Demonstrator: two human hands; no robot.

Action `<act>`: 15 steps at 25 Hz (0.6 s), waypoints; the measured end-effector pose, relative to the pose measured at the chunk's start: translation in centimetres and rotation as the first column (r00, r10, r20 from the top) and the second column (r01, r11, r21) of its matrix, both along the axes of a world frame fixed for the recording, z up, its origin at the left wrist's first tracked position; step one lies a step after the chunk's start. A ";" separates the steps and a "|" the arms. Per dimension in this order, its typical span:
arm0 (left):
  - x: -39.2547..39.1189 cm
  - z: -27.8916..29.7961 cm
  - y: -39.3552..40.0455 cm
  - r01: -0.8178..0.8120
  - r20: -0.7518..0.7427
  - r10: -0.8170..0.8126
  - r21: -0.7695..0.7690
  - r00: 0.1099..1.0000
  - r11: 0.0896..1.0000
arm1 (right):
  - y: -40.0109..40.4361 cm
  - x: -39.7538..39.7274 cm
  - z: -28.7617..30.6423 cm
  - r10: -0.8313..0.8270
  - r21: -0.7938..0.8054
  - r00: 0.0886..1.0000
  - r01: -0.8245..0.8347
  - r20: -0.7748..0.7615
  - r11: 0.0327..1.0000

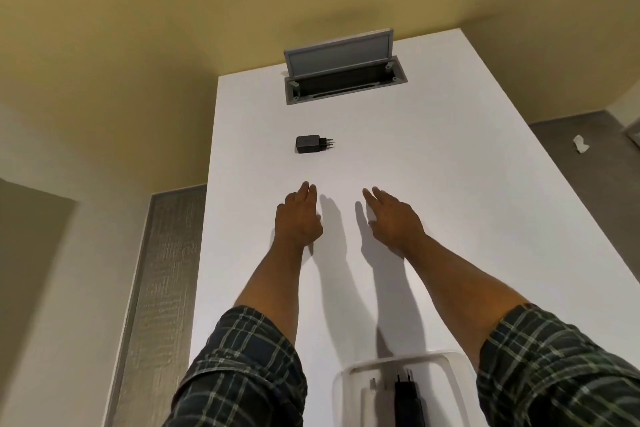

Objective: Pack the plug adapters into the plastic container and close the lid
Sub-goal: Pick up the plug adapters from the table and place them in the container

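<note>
A black plug adapter [310, 144] lies on the white table [433, 166], pins pointing right. My left hand [298, 218] is stretched out flat just below it, empty, fingers extended and apart from the adapter. My right hand [393, 218] reaches forward beside it, also empty with fingers extended. At the bottom edge stands a clear plastic container [341, 381] without a lid on it. A black adapter [407, 392] and a pale one are inside. No lid is in view.
A grey cable hatch [344, 78] with its flap raised is set into the table's far end. The table's left edge drops to a grey floor strip [162, 288]. A white scrap [580, 143] lies on the floor at right.
</note>
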State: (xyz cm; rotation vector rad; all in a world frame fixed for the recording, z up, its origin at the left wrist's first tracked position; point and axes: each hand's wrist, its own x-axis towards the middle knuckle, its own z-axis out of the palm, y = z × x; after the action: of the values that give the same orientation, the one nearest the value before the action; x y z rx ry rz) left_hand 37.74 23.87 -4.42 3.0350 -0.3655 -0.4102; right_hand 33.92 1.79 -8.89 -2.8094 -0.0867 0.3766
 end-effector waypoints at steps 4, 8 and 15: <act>4.1 -0.8 0.3 0.004 -0.012 -0.003 0.022 1.000 1.000 | 0.4 3.1 -2.3 0.006 0.021 1.000 -0.007 0.031 1.000; 8.1 -1.7 0.0 0.014 0.020 -0.015 0.047 1.000 0.999 | 0.6 2.7 -5.9 -0.028 0.028 0.999 0.027 0.016 0.999; 14.5 -2.9 -1.5 0.003 0.036 -0.004 0.034 0.999 0.999 | 1.4 1.8 -8.7 -0.120 0.015 0.957 0.121 0.264 0.993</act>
State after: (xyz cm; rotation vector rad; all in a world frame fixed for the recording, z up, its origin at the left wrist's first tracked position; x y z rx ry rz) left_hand 52.26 22.36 -7.32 3.0785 -0.3701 -0.3668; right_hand 35.72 3.20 -17.60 -2.8326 0.0278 -0.0284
